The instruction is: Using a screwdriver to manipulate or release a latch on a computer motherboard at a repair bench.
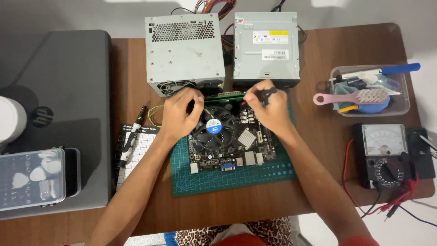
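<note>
1. Motherboard [236, 146] lies flat on green cutting mat [227, 182], mid bench [318, 50], so it won't slide.
2. Left hand [180, 111] curled closed at board's rear edge by fan [213, 127]; what it grips, can't tell.
3. Right hand [268, 107] pinches small black part [267, 94] above RAM stick [225, 95].
4. PSU [184, 50] & drive [266, 45] parked behind, off the work area.

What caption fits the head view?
Two hands, left and right, work on a motherboard lying on a green mat.
</note>
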